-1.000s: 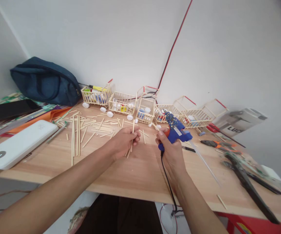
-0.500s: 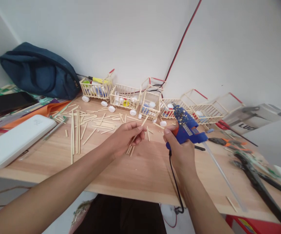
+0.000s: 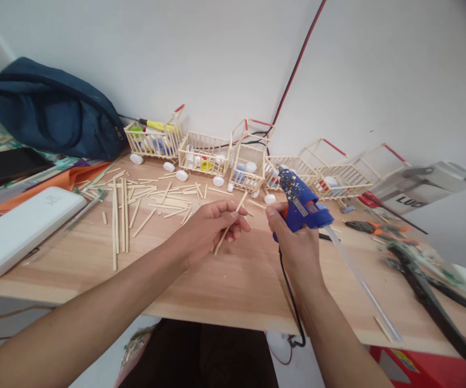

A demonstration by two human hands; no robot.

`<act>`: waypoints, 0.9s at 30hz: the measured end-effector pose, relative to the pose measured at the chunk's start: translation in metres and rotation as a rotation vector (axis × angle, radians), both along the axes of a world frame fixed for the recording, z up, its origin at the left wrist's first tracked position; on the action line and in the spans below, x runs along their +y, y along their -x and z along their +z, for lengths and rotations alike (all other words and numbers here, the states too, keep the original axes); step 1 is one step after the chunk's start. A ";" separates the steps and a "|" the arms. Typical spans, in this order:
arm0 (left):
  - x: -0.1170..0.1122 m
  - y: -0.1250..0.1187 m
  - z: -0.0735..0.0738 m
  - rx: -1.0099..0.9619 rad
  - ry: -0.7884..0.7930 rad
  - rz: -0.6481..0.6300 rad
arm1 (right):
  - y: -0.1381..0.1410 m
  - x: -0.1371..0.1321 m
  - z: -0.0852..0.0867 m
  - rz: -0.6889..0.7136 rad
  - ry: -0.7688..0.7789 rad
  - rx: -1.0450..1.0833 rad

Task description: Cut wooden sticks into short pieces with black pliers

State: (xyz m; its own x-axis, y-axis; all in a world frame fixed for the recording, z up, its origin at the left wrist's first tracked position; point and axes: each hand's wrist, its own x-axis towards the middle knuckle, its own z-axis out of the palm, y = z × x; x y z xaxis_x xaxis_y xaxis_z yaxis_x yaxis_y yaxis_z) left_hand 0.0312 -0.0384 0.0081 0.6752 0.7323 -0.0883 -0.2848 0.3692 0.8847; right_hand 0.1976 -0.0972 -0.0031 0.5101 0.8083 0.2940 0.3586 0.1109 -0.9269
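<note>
Between the thumb and fingers of my left hand is a thin wooden stick, tilted, with its upper end past the fingertips. My right hand is wrapped round the handle of a blue glue gun. Its nozzle points up and away, and dark specks cover its front. From the gun's rear a long clear glue stick juts toward the table's front edge. The gun and the wooden stick are apart. Behind both hands stand several little wooden-stick carts, among them a cart with white wheels.
Loose wooden sticks lie left of centre. On the left are a white power bank, a black phone and a blue bag. Pliers and a black-handled cutter lie at right. The gun's cord hangs over the front edge.
My view has shifted slightly, so the table's things sit a little further left and up. The wooden stick in my left hand is turned a little. Both hands keep their holds.
</note>
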 end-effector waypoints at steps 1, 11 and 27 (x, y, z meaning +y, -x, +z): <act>0.000 0.000 0.000 0.004 -0.001 -0.003 | 0.000 0.000 0.000 -0.007 0.008 0.003; -0.001 0.000 0.000 0.024 0.001 -0.004 | 0.003 -0.001 0.002 -0.030 0.054 -0.011; 0.000 0.001 -0.003 0.020 -0.050 -0.018 | 0.006 0.001 0.008 -0.036 0.055 -0.011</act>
